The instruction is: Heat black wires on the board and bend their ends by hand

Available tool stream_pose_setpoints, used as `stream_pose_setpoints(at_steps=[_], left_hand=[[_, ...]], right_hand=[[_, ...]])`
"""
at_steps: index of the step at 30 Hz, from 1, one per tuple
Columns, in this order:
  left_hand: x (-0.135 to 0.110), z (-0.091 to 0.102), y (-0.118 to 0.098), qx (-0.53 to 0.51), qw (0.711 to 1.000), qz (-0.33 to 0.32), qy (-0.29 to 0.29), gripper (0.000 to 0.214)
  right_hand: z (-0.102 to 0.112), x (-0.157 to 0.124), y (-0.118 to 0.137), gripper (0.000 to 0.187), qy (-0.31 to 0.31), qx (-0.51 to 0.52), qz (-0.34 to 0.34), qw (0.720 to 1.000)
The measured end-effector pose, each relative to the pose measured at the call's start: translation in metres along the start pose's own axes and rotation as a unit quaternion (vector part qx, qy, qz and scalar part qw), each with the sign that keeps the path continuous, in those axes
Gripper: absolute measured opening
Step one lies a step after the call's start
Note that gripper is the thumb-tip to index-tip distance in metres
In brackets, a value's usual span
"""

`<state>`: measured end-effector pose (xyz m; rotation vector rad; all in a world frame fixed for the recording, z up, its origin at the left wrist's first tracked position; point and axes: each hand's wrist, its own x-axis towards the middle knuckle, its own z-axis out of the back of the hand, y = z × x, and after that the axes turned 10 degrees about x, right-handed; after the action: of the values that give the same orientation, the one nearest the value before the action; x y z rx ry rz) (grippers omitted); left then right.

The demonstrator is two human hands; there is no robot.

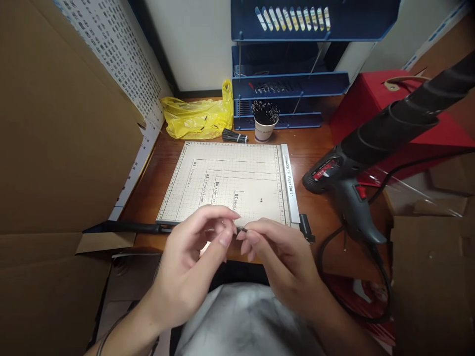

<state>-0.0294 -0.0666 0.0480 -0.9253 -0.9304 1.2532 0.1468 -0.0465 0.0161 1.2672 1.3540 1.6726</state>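
My left hand point(193, 252) and right hand point(276, 257) meet at their fingertips over the near edge of the paper cutter point(230, 185). Between them I pinch a small dark piece point(242, 229), thin and short, its long axis running left to right; the right fingers point(247, 236) grip one end and the left fingers point(227, 236) close in on the other, so both hands are equally near. What the piece is I cannot tell. On the table point(315, 148) beyond, at the far edge of the cutter, lie a bundle of black ties point(234, 136) and a paper cup point(264, 129) full of the same. A yellow bag point(196, 118) sits far left, a hot-air gun point(345, 183) to the right, cardboard point(55, 123) along the left. Nothing stands between my hands and the cutter.
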Motion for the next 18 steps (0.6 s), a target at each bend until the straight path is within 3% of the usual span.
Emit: stream_pose_setpoints(at_steps=[4, 6, 10, 12, 15, 18], left_hand=[[0.007, -0.002, 0.005, 0.094, 0.989, -0.104, -0.044, 0.014], [0.009, -0.002, 0.008, 0.114, 0.982, -0.129, -0.073, 0.015], [0.011, -0.002, 0.016, 0.165, 0.969, -0.157, -0.093, 0.016], [0.011, -0.004, 0.019, 0.186, 0.964, -0.171, -0.085, 0.019], [0.013, -0.007, 0.023, 0.196, 0.955, -0.209, -0.078, 0.026], [0.016, -0.01, 0.024, 0.195, 0.953, -0.217, -0.086, 0.026]], right_hand=[[-0.001, 0.0, -0.001, 0.025, 0.027, 0.098, -0.056, 0.993], [0.001, 0.002, -0.002, 0.021, 0.038, 0.062, -0.04, 0.997], [0.008, 0.01, 0.003, 0.009, -0.038, -0.069, 0.016, 0.997], [0.012, 0.016, 0.007, 0.004, -0.012, -0.07, -0.02, 0.997], [0.016, 0.023, 0.011, 0.022, 0.048, -0.065, -0.073, 0.994], [0.019, 0.027, 0.012, 0.026, 0.074, -0.094, -0.089, 0.989]])
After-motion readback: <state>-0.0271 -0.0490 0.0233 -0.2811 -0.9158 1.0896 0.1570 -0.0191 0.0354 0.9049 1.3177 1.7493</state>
